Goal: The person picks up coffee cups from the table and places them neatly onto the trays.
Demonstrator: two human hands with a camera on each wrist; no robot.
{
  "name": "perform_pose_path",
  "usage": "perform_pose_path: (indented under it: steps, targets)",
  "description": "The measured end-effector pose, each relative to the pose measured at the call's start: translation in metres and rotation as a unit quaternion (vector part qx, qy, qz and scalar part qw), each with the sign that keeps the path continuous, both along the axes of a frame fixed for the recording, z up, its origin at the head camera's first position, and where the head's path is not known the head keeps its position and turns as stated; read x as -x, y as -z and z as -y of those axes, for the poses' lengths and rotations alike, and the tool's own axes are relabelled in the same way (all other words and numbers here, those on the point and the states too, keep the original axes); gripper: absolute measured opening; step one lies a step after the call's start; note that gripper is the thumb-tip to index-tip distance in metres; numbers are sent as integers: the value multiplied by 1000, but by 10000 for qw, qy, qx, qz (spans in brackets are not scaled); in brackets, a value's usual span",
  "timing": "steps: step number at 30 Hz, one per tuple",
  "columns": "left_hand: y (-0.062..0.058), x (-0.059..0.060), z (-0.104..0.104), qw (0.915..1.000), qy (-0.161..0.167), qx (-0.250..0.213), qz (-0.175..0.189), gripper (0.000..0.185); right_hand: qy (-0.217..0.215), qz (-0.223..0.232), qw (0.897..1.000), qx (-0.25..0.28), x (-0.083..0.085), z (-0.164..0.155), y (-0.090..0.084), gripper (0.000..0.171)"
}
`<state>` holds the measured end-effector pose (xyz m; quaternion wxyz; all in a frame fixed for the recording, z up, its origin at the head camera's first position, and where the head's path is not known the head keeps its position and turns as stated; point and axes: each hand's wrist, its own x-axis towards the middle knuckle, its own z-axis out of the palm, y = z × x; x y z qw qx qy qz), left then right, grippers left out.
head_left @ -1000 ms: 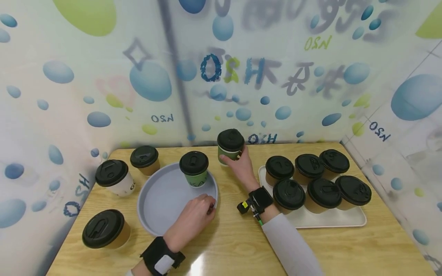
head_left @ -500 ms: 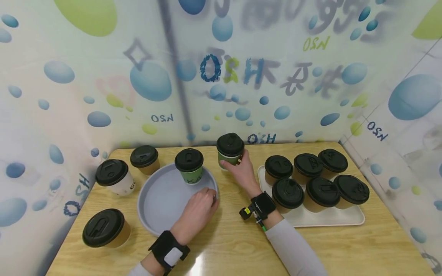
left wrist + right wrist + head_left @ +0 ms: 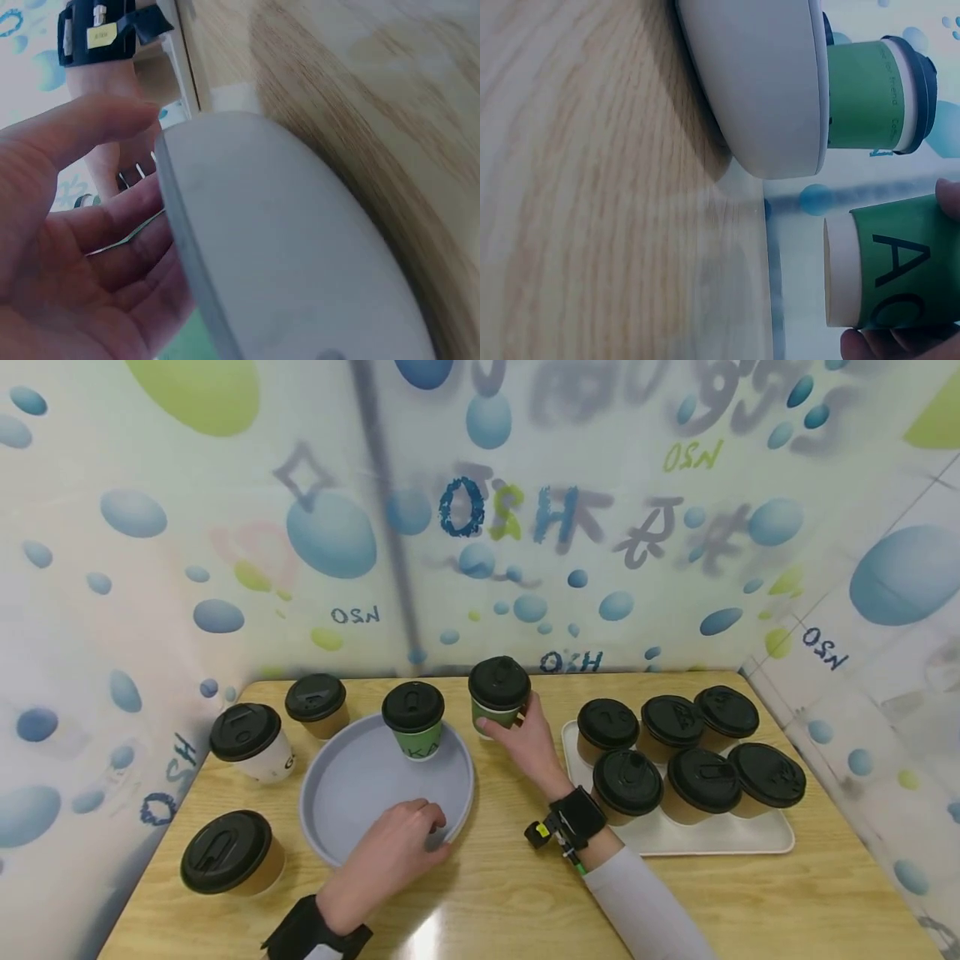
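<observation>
- Pale wood-grain table (image 3: 675, 902) hemmed in by bubble-print walls, crowded with black-lidded paper cups.
- Left hand (image 3: 390, 852) at the near rim of the round grey tray (image 3: 337, 793); wrist view shows the thumb over the edge and the fingers under it, pinching the rim.
- Right hand (image 3: 525, 743) wrapped round a green paper cup with a black lid (image 3: 498, 693), fingers curled about its side, just off the tray's far right edge.
- From the right wrist view, cup base clear of the table, so apparently lifted rather than standing.
- Already in the tray: a second green black-lidded cup (image 3: 412, 718), upright at the far side.
- By that reckoning, one green cup loaded, the held one close to the tray but not yet in it.
- Outside the tray to the left: a white cup (image 3: 251, 743) and two brown cups, one at the back (image 3: 317, 706), one near the front corner (image 3: 228, 856).
- Six more brown cups (image 3: 690, 752) packed in two rows on the white rectangular tray (image 3: 712, 839) at right, untouched.
</observation>
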<state>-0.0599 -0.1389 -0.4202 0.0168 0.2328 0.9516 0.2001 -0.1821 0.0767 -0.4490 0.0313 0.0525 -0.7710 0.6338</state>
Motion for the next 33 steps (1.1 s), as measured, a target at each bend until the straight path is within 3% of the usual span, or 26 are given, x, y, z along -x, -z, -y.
perform_pose_path:
  steps: [5, 12, 17, 25, 33]
  targets:
    - [1, -5, 8, 9996, 257, -52, 97, 10, -66, -103, 9999, 5, -6, -3, -2, 85]
    - [7, -2, 2, 9979, 455, -340, -296, 10, -186, -346, 9992, -35, -13, -5, -2, 84]
    - [8, 0, -1, 9975, 445, -406, -365, 10, -397, -432, 9981, -160, -19, -1, -3, 84]
    - [9, 0, -1, 9972, 430, -407, -454, 10, -1097, -491, 9927, -118, -26, 11, -4, 82]
    - [12, 0, 0, 9969, 438, -463, -471, 10, -1917, -717, 9784, -304, -26, 19, 2, 88]
